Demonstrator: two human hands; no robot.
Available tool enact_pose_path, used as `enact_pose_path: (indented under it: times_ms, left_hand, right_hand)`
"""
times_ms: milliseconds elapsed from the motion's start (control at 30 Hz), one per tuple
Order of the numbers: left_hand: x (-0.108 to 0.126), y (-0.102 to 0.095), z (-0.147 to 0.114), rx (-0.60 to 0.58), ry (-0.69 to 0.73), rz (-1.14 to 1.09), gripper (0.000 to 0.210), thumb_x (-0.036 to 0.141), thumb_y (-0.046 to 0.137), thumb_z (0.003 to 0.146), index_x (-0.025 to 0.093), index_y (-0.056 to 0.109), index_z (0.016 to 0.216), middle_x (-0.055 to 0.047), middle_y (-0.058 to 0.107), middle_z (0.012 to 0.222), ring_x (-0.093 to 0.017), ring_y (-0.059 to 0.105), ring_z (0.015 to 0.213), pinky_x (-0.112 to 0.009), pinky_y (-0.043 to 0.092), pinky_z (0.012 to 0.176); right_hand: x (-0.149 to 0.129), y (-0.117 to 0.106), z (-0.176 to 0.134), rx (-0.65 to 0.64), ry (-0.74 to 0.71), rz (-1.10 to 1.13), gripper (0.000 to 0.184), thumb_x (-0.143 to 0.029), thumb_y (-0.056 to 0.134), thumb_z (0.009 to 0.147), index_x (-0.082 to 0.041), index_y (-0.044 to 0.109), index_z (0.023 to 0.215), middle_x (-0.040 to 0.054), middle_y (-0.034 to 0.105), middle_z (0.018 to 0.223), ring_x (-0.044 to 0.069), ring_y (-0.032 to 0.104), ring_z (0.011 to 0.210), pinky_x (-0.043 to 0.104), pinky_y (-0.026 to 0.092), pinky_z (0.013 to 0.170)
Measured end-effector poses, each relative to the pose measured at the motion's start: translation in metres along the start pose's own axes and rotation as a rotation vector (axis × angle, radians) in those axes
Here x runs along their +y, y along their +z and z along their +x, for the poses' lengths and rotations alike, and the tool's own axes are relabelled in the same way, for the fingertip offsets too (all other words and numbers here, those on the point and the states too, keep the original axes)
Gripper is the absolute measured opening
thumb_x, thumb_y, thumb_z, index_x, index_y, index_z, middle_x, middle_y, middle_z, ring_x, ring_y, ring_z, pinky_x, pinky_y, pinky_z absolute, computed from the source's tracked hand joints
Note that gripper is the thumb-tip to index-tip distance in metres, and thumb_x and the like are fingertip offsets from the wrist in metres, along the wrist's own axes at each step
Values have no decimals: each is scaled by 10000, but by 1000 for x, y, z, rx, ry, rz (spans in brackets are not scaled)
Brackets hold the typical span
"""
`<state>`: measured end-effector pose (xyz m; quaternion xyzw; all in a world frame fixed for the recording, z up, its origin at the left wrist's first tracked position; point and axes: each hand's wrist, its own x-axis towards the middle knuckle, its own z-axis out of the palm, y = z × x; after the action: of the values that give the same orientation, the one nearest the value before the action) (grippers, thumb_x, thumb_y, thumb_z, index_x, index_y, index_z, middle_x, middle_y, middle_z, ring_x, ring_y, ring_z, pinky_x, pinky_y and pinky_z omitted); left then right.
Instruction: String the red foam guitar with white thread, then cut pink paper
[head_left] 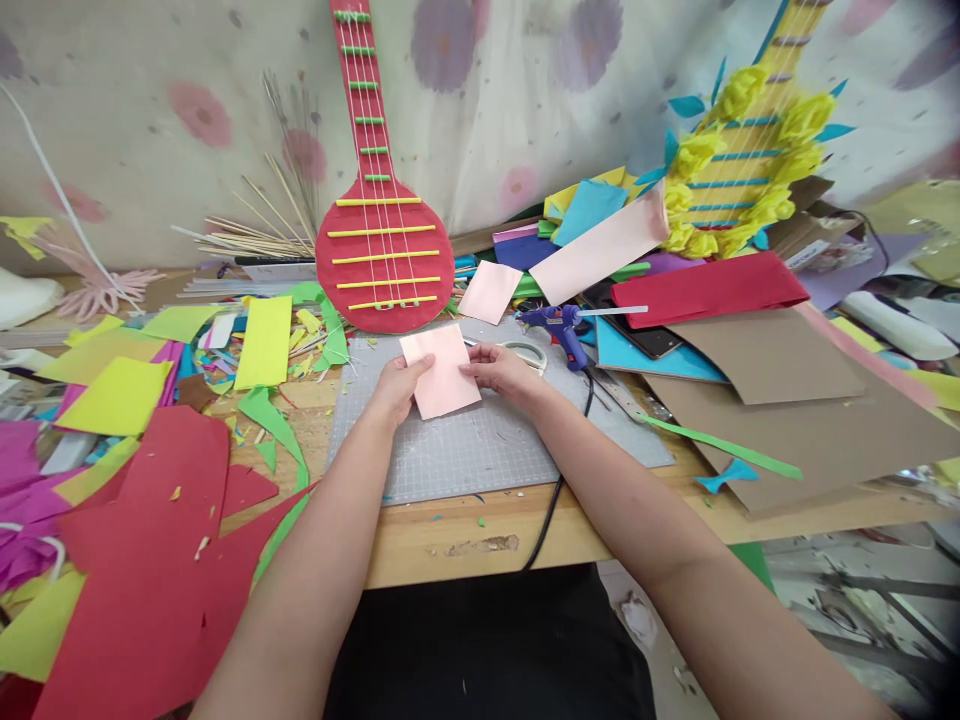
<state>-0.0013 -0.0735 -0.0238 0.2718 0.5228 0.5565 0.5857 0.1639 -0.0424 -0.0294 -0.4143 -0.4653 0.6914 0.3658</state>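
A pale pink piece of paper, roughly rectangular, is held up over the grey cutting mat. My left hand pinches its left side, thumb on the front. At its right edge, my right hand grips it between thumb and fingers. White-handled scissors lie just behind my right hand, partly hidden by it. A purple glue gun with a clear glue stick rests to the right of them. Another pale pink piece lies behind the paper.
A red paper banjo-like instrument leans at the back. At right, a yellow instrument with paper flowers stands behind brown cardboard and a red folded sheet. Red sheets and colourful scraps crowd the left. A black cord crosses the table edge.
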Motion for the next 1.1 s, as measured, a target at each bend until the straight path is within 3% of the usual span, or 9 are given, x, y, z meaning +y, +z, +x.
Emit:
enact_pose_path:
  times_ms: [200, 400, 733, 867, 967, 1033, 1100]
  left_hand:
    - [1, 2, -2, 36, 16, 8, 104, 130, 691, 655, 111, 665, 754, -101, 735, 747, -261, 703, 825, -396, 554, 816]
    - [1, 2, -3, -89, -38, -8, 235, 182, 763, 578, 111, 679, 786, -119, 740, 796, -275, 699, 847, -398, 559, 812]
    - [3, -1, 1, 60, 52, 69, 163, 142, 713, 609, 109, 675, 764, -106, 737, 776, -272, 700, 828, -421, 551, 815]
    - [15, -14, 4, 156, 90, 90, 160, 124, 710, 600, 119, 667, 754, -108, 739, 825, -271, 695, 870, -418, 547, 834]
    - [25, -26, 6, 196, 87, 124, 155, 112, 701, 597, 132, 661, 746, -105, 738, 825, -273, 690, 896, -420, 547, 837]
    - [29, -33, 6, 214, 65, 188, 146, 106, 698, 589, 136, 654, 725, -111, 733, 810, -286, 690, 882, -441, 545, 827]
    - [31, -41, 8, 232, 57, 281, 129, 113, 692, 592, 136, 650, 711, -123, 728, 809, -303, 691, 862, -466, 537, 818]
  right_hand:
    - [2, 6, 0, 129, -66, -106, 300, -322, 786, 570, -168, 542, 652, -45, 557, 573, 69, 488, 511, 216, 391, 520]
    - [2, 6, 1, 168, -93, -89, 357, -383, 794, 527, -174, 535, 657, -41, 573, 590, 82, 503, 544, 227, 406, 545]
    - [0, 4, 5, 155, -108, -134, 231, -303, 760, 617, -177, 572, 665, -22, 609, 605, 87, 547, 538, 245, 478, 580]
    - [-10, -9, 4, 306, -149, -287, 144, -224, 685, 697, -186, 549, 671, 5, 621, 636, 113, 582, 588, 268, 502, 619]
    - [-21, -24, 6, 500, -249, -480, 104, -218, 627, 728, -193, 566, 808, 26, 654, 784, 127, 613, 633, 268, 508, 607]
    - [-30, -30, 14, 572, -229, -575, 297, -218, 617, 732, -194, 540, 1017, 60, 662, 931, 141, 631, 624, 282, 512, 580]
    - [-38, -31, 28, 572, -132, -678, 517, -192, 612, 736, -163, 433, 1220, 105, 666, 934, 168, 635, 582, 313, 513, 571]
